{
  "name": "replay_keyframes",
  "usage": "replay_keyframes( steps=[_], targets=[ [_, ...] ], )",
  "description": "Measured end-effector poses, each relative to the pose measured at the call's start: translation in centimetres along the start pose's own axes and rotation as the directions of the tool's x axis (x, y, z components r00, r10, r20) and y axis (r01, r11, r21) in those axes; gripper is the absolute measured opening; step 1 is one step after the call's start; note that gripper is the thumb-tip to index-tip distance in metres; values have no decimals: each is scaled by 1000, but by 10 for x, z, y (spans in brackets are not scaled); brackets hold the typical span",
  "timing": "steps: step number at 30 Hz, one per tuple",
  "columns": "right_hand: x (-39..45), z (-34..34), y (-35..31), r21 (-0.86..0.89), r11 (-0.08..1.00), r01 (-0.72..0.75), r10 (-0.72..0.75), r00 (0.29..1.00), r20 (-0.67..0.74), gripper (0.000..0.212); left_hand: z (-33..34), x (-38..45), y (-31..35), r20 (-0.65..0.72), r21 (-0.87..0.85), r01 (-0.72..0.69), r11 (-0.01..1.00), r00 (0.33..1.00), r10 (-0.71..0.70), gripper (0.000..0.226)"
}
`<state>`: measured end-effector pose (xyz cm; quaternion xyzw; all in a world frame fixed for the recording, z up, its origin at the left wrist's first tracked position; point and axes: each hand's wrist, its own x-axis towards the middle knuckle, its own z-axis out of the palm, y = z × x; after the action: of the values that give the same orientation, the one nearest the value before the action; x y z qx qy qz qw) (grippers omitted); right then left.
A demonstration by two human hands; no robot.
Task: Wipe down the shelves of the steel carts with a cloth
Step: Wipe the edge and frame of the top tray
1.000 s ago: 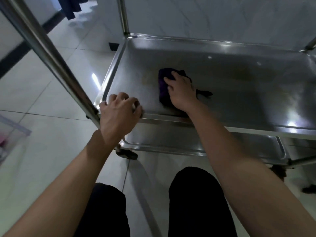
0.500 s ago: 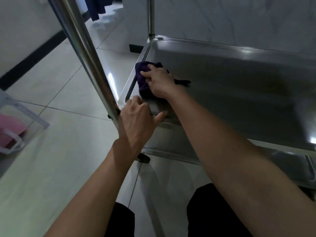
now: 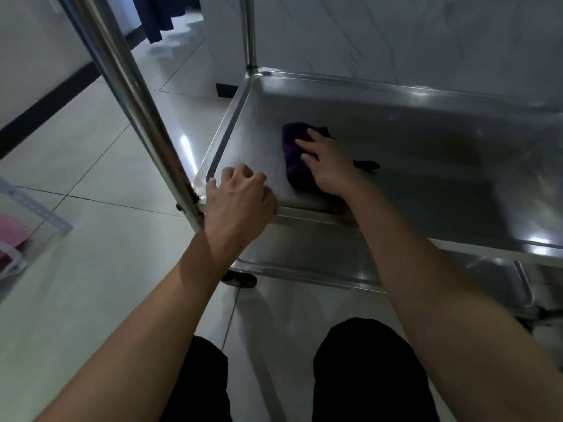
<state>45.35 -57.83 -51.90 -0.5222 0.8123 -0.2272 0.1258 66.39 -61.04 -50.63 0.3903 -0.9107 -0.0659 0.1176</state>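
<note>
1. Floor [image 3: 76, 153]: pale tiles with dark joints, running under and to the left of the cart.
2. Steel cart [image 3: 128, 95]: seen from above and in front; an upright post rises at its near left corner and a second post stands at the far left corner.
3. Middle shelf [image 3: 426, 153]: a shallow steel tray with a raised rim, the surface now being wiped. A lower shelf [image 3: 304, 257] shows beneath its near edge, and a caster wheel [image 3: 239, 280] sits under the near left corner.
4. Left hand [image 3: 239, 205]: fingers curled over the near rim of the middle shelf, just beside the near left post; this grip is closed on the rim, apparently steadying the cart.
5. Right hand [image 3: 327, 161]: laid flat with straight fingers on the cloth, pressing rather than clutching it; the grip is wide.
6. Cloth [image 3: 294, 156]: dark purple, bunched, lying on the middle shelf in its near left part, under the right hand, with one corner trailing to the right.
7. Step in hand: wiping the left part of the middle shelf. By judgement, the next move calls for steady downward pressure while sweeping the cloth towards the far and right areas, then on to the lower shelf.
</note>
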Motion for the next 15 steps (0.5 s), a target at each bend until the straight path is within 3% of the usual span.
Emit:
replay_keyframes(
  steps=[7, 15],
  targets=[
    [-60, -45, 72, 8, 989, -148, 148, 983, -112, 40, 14, 23, 71, 135, -42, -252, 967, 957, 255, 33],
    [-127, -100, 177, -41, 944, -327, 313, 929, -195, 39, 35, 35, 151, 174, -86, -348, 933, 917, 358, 29]
  ],
)
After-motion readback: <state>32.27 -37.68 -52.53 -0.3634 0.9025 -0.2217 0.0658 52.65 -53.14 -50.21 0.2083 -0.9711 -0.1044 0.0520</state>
